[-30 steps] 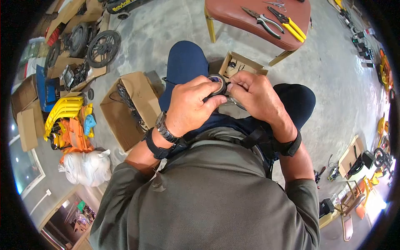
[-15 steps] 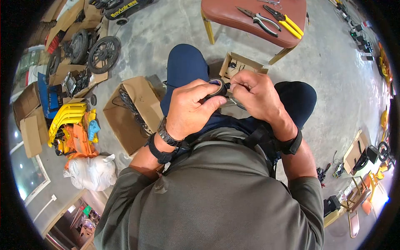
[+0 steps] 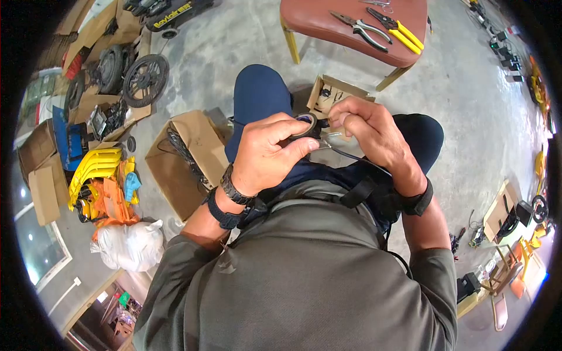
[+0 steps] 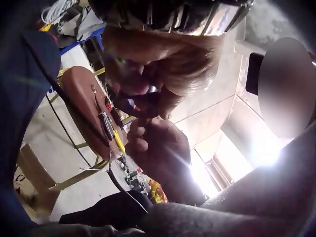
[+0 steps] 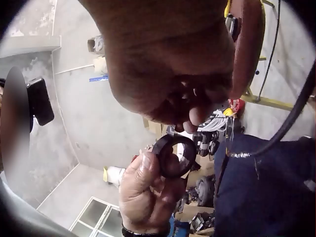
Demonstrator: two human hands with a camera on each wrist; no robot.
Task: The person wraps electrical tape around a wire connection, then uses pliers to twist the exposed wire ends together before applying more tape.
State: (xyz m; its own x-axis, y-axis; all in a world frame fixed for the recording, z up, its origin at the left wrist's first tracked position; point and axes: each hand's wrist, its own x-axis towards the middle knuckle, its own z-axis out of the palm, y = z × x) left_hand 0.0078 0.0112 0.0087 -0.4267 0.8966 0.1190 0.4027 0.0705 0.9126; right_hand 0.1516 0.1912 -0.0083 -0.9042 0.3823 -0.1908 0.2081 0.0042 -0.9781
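I see left hand (image 3: 266, 153) pinching tape roll (image 5: 161, 154); right hand (image 3: 377, 136) curled just beside it, can't tell what it pinches

So there's a brown padded stool (image 3: 351, 26) with two pliers (image 3: 404, 34) on top, an open cardboard box (image 3: 184, 164) down left of it, and a spoked wheel (image 3: 146, 81) further left.

The stool seat (image 3: 355, 27) is reddish-brown — the roll (image 5: 174, 156), dimly seen, seems black.
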